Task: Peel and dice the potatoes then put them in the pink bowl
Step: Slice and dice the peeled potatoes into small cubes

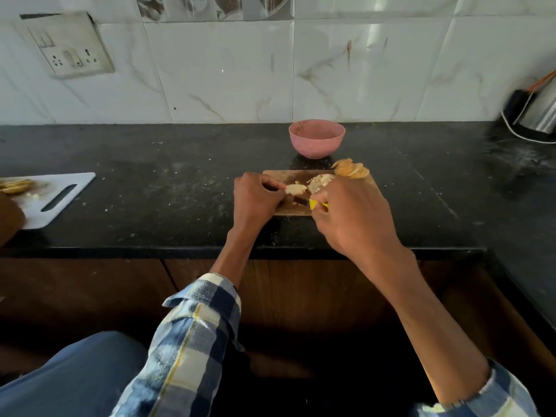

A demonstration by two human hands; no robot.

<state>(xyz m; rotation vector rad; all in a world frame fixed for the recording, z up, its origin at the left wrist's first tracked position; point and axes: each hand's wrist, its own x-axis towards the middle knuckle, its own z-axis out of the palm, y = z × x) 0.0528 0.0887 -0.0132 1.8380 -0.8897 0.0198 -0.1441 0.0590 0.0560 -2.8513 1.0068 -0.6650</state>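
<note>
Potato slice lies on the wooden board; my left hand pinches it steady. My right hand grips the yellow-handled knife close, for dicing. Pink bowl waits just behind, within reach.

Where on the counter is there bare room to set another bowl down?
Bare counter lies between the white board and the wooden board, and right of the wooden board toward the kettle. The wooden board is crowded: both the left hand and right hand, potato pieces, peels, pink bowl just behind.
</note>
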